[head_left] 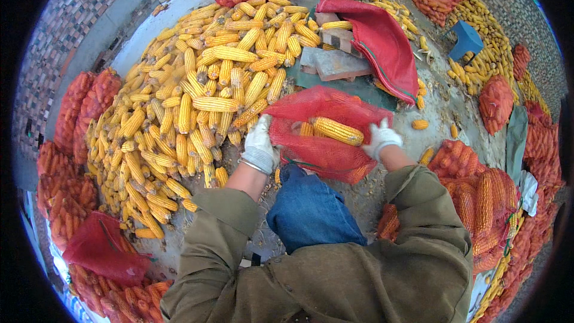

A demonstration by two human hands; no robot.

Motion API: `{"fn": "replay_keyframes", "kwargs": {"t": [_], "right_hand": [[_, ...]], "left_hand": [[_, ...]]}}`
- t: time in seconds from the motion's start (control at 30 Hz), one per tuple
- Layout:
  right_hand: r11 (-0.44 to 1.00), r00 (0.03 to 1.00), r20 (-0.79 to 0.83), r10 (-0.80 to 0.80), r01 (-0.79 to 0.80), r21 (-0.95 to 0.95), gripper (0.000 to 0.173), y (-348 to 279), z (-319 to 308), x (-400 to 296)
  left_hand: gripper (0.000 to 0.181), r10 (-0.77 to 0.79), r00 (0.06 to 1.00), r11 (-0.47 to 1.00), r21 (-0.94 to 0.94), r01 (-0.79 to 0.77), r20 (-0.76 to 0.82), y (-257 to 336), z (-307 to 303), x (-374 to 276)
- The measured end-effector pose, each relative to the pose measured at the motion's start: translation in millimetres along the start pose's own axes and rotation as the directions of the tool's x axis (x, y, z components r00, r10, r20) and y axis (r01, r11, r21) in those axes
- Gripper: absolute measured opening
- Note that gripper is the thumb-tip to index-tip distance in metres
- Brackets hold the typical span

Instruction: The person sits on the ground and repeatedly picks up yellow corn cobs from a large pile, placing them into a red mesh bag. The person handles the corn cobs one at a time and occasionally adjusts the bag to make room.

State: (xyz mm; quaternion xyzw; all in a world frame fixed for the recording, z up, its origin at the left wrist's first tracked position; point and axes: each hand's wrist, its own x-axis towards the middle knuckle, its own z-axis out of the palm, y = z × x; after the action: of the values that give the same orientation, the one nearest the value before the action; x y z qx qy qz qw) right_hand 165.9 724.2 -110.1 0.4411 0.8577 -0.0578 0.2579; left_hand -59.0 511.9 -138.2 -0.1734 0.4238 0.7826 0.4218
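A red mesh sack lies before my knees with its mouth spread. My left hand, in a whitish work glove, grips the left side of the sack's rim. On the right side, my gloved right hand holds the opposite edge, close to the tip of a corn cob. That yellow corn cob rests across the mouth, and part of another cob shows beside it. More cobs are dimly visible through the mesh. A large heap of husked corn cobs reaches close to my left hand.
Concrete blocks lie beyond the sack, with an unfilled red sack draped beside them. Filled mesh sacks stand at right, others at left. A blue plastic stool stands farther off by another corn pile.
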Motion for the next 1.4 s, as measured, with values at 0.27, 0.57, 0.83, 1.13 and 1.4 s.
{"fn": "replay_keyframes", "kwargs": {"t": [0.27,0.57,0.83,1.13,1.4], "right_hand": [[0.861,0.832,-0.296,0.469,-0.358,0.360,0.108,183,-11,18],[0.816,0.883,-0.341,0.322,-0.077,0.573,0.055,90,79,93],[0.436,0.634,-0.669,0.389,0.512,0.740,0.030,172,-55,17],[0.893,0.309,-0.907,-0.286,0.429,-0.135,0.097,-12,-91,-77],[0.995,0.721,-0.687,-0.094,0.079,-0.053,0.023,-58,-146,83]], "left_hand": [[0.048,0.139,0.869,0.919,0.266,-0.292,0.474,-34,-6,-14],[0.054,0.002,0.978,0.949,0.308,-0.068,0.210,-12,9,-33],[0.074,0.101,0.959,0.807,0.542,-0.234,0.264,-41,15,-33],[0.055,-0.024,0.960,0.864,0.488,-0.121,0.280,-42,-4,-31],[0.043,-0.154,0.863,0.839,0.524,-0.143,0.481,-18,-17,-26]]}}
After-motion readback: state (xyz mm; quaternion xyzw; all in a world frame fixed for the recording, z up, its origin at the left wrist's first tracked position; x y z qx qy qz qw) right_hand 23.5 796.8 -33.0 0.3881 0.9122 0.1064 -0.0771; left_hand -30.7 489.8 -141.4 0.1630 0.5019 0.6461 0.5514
